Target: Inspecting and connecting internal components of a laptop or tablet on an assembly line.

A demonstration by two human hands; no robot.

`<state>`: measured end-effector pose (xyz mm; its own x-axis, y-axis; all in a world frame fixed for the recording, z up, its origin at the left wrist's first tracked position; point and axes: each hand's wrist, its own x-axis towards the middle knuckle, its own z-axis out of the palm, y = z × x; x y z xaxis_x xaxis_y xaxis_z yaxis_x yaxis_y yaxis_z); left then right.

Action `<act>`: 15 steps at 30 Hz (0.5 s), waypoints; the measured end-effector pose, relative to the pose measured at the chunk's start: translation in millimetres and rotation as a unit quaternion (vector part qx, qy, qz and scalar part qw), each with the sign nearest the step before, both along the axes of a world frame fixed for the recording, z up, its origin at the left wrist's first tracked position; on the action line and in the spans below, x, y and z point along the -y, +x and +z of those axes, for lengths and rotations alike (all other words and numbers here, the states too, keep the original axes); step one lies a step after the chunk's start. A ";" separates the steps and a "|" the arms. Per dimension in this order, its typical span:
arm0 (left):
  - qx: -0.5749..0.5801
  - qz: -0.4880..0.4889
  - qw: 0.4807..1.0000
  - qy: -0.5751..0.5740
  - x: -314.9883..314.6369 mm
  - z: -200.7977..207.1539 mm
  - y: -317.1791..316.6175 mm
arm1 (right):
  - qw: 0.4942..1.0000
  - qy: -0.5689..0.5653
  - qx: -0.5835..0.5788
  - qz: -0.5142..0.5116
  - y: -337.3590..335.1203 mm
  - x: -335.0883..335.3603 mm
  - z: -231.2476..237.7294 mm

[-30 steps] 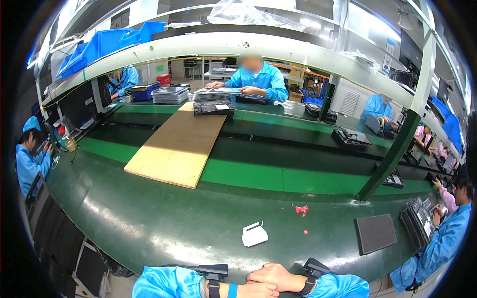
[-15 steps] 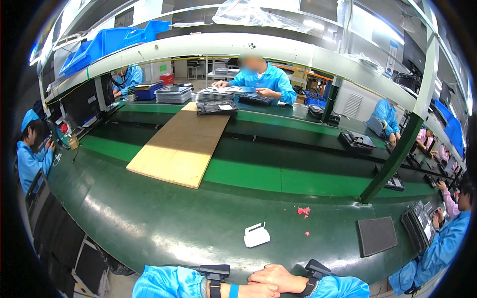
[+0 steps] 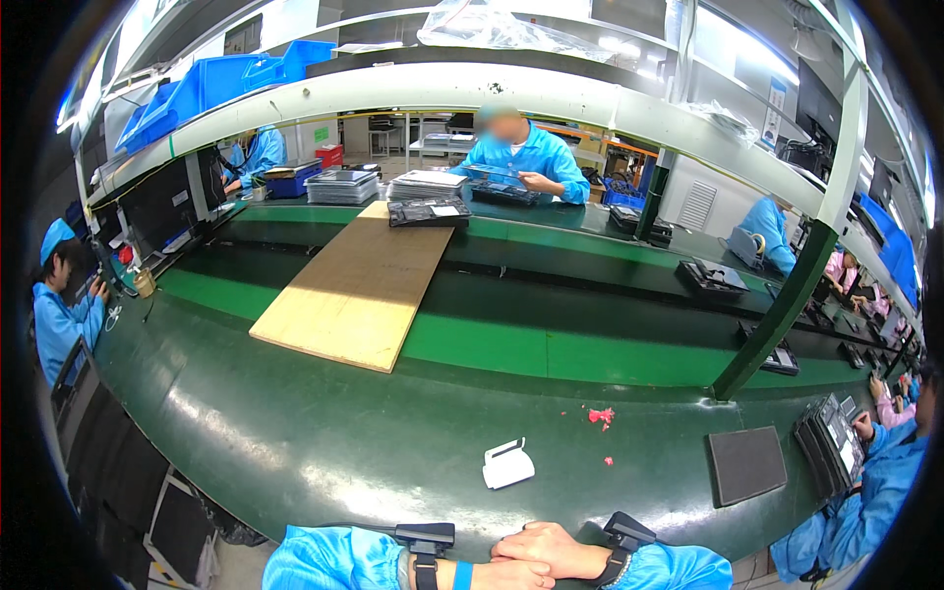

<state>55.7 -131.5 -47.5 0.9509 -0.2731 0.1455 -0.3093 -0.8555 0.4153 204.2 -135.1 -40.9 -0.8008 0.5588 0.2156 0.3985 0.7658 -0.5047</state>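
Observation:
My left hand [image 3: 503, 576] and my right hand [image 3: 544, 548] rest together at the near edge of the green workbench [image 3: 295, 442], the right laid over the left. Both have closed fingers and hold nothing. Blue sleeves and dark wrist straps show on both forearms. Closest to the hands, a little beyond them on the bench, lies a small white plastic piece [image 3: 508, 464]. Red scraps [image 3: 600, 416] lie farther off to the right.
A wooden board [image 3: 359, 285] spans the green conveyor belt. A dark grey pad [image 3: 746, 464] lies at the right. Flat dark devices [image 3: 427, 187] are stacked beyond the board, where a person in blue [image 3: 521, 157] works. Other workers sit left [image 3: 59, 315] and right [image 3: 875, 482].
My hands stay together in the same spot. The view has shifted only slightly.

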 end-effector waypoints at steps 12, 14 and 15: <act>-0.018 -0.007 1.000 0.008 2.0 -2.7 -0.2 | 1.000 0.022 -0.003 -0.003 0.2 -0.9 -3.3; -0.021 -0.008 1.000 0.009 2.8 -2.9 0.9 | 1.000 0.017 -0.016 0.002 1.8 -2.0 -9.3; -0.023 -0.009 1.000 0.010 3.4 -3.3 0.9 | 1.000 0.017 -0.016 0.001 1.2 -1.2 -6.9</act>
<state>56.5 -134.8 -50.7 0.9513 -0.2930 0.0959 -0.3060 -0.8586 0.4114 205.4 -133.9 -47.7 -0.7948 0.5484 0.2600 0.3800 0.7837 -0.4914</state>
